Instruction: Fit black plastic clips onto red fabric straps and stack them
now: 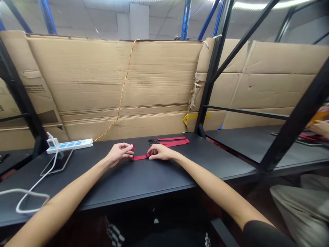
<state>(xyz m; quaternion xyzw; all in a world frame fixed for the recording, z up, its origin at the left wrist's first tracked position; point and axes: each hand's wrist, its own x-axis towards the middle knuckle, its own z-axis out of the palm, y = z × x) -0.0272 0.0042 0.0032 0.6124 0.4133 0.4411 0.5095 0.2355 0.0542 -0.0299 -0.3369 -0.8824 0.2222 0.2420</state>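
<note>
A red strap point(139, 157) runs between my two hands, low over the black table. My left hand point(119, 154) pinches its left end, where a red piece stands up at the fingertips. On the right, my right hand point(161, 152) is closed on the other end, near a small dark part that the fingers mostly hide. Just behind my right hand lie more red straps point(176, 142) with black buckles point(153, 141) at their left ends.
A white power strip point(74, 145) with a plugged-in charger stands at the back left. Beside it lies a phone point(58, 161) and a looping white cable point(31, 195). Cardboard panels point(97, 75) wall the back. Black posts point(212, 72) frame the table; another person's hand point(321, 127) shows far right.
</note>
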